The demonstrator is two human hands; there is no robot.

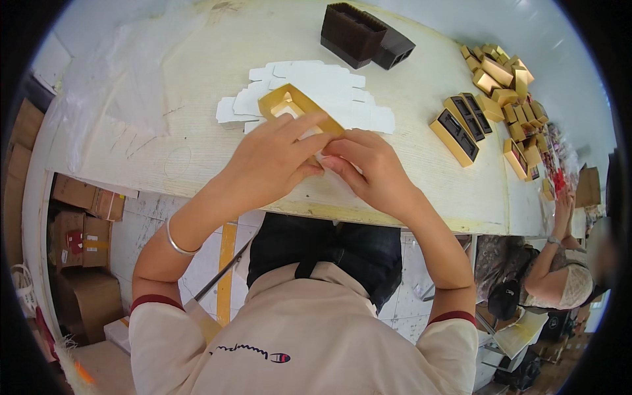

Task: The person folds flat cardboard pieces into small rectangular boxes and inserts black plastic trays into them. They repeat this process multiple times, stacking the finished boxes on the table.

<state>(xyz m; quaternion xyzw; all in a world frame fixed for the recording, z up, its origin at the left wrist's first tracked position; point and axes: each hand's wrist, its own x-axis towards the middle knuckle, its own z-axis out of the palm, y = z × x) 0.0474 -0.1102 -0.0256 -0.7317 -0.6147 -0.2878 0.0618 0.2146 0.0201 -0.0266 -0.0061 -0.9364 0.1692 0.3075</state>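
The gold box (306,106) lies just above the middle, toward 12 o'clock, held over white flat cartons (329,85); it is long and narrow, its walls a flat, slightly shiny gold, its open side facing up, with something pale showing inside, too covered by the fingers to make out. It slants from 11 o'clock toward 4, its near end hidden under the hands. The left hand (280,148) has its fingers bent over the near side, clamped on the box; the right hand (372,164) has thumb and fingers pinched together on its 4 o'clock end, though I cannot tell exactly what lies between the tips. At 2 o'clock stand gold boxes with black inserts (454,137), the inserts shaped with recesses, and beyond them a pile of small gold boxes (503,72) lies jumbled. Near 12:30, a dark brown ribbed container (352,36) stands beside a lower dark brown container (395,49); I cannot tell what either holds. At 9 o'clock, brown cardboard cartons (82,234) sit stacked below the table (197,145)
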